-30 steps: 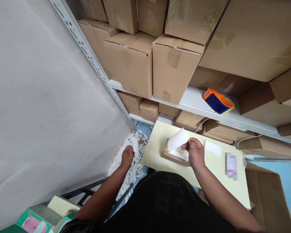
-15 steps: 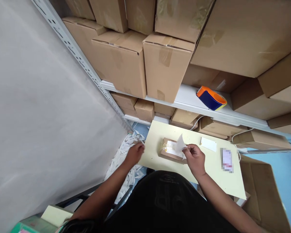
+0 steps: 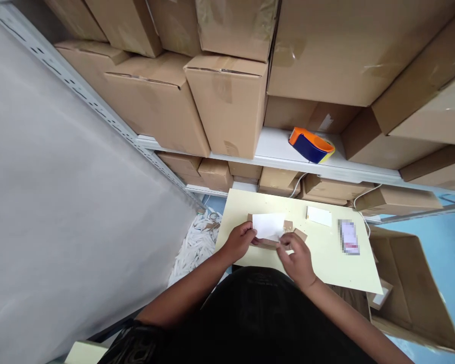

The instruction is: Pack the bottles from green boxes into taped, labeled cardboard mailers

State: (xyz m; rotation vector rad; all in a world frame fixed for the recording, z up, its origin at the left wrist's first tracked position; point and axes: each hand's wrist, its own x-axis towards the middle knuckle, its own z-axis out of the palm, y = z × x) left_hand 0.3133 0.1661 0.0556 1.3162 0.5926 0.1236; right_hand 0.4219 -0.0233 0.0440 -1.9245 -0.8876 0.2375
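Note:
A white paper sheet (image 3: 268,225) is spread over a small cardboard box (image 3: 268,244), hiding most of its top. My left hand (image 3: 241,241) pinches the sheet's lower left corner between thumb and fingers. At the lower right corner, the thumb and fingertips of my right hand (image 3: 298,257) are closed on the sheet's edge. Small brown cardboard flaps (image 3: 299,234) show just beyond the right fingers. The box rests on a pale yellow table (image 3: 329,273).
A white card-like pack (image 3: 319,216) and a blurred-out flat item (image 3: 349,236) lie on the table's right. An orange and blue tape dispenser (image 3: 311,145) sits on the shelf above, among cartons (image 3: 225,106). White paper strips (image 3: 191,247) heap on the floor; an open carton (image 3: 413,288) stands right.
My left hand has come in from the left and taken hold of the sheet. The sheet, raised and curled before, now lies flatter across the box. The view has shifted right.

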